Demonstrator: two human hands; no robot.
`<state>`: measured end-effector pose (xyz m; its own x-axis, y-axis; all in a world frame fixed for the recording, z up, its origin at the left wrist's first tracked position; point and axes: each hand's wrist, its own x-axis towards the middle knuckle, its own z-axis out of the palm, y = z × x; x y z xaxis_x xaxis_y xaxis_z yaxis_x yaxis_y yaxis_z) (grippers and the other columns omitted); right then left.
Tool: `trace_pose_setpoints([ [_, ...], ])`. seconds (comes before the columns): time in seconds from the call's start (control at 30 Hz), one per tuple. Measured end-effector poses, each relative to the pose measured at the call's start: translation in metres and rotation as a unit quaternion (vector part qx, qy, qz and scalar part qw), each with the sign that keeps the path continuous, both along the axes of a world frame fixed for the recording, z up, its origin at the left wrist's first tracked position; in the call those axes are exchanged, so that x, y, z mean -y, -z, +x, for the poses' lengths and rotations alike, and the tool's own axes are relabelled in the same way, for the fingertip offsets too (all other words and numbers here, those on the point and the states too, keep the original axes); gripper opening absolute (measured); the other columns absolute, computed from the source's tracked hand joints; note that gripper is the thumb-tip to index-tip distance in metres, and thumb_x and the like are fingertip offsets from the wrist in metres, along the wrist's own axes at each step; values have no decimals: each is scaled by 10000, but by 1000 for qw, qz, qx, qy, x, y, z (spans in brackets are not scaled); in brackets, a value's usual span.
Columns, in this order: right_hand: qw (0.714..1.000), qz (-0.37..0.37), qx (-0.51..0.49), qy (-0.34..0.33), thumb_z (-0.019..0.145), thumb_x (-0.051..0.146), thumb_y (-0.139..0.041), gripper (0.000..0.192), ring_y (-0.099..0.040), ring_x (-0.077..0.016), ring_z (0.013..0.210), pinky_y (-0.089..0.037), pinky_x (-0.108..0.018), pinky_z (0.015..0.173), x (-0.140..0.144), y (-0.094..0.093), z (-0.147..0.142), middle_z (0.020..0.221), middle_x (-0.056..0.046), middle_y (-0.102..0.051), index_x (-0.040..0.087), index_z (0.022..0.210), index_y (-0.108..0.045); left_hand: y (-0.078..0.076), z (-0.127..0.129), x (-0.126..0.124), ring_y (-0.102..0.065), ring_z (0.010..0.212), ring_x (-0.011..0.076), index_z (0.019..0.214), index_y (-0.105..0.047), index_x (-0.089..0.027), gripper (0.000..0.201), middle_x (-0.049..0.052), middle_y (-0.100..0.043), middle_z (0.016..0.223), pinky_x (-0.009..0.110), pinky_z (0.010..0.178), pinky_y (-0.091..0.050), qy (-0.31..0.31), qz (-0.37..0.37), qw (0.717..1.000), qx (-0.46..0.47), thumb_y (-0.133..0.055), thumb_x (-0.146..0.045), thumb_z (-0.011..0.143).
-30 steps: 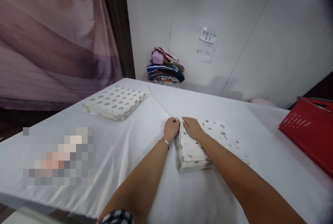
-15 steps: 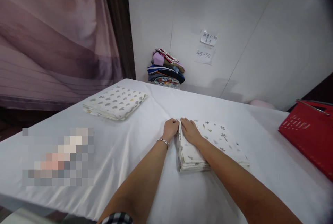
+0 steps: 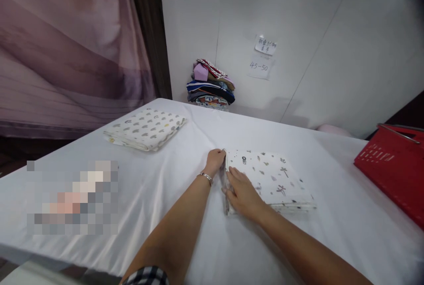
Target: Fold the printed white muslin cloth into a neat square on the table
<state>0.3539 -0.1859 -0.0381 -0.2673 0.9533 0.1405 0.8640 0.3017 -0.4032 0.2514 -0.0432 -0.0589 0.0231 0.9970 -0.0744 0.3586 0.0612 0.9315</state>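
On the wall (image 3: 298, 20), the lower paper (image 3: 260, 68) reads "45-50"; the upper paper (image 3: 265, 45) bears handwritten Chinese characters too small to read surely. The folded cloth (image 3: 276, 174), white with grey-brown palms and leaves, lies layered on the bench (image 3: 165, 196). The left hand's (image 3: 216, 159) grip pinches its far left corner; the right hand (image 3: 244, 193), thumb spread from fingers, rests along its left edge.

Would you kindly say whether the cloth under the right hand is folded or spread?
Folded: the cloth shows stacked layers along its near edge.
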Motion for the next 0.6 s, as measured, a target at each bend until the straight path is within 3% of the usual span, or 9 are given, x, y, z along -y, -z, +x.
trace_pose_setpoints([
  [0.2,999,17,26,-16,876,425,-439,580,-233,-294,1351,-238,-503,1079,36,4,-5,1458,-139,-287,143,1378,-375,1,0,-1,-480,488,115,532,-565,-168,223,0,-519,480,236,498,-343,3,-12,1000,14,-496,-287,707],
  [0.33,998,35,41,-21,850,333,-475,574,-214,-296,1356,-230,-499,1092,54,8,-8,1457,-153,-285,99,1366,-386,5,2,-3,-465,460,105,553,-554,-169,221,3,-522,497,230,474,-351,9,-27,999,28,-490,-285,730],
  [0.6,995,71,62,-27,821,177,-437,545,-251,-321,1338,-279,-517,1071,61,15,-11,1443,-174,-301,64,1353,-399,-1,-1,1,-495,465,125,545,-533,-178,327,17,-536,506,256,488,-396,16,-10,999,50,-465,-408,767],
])
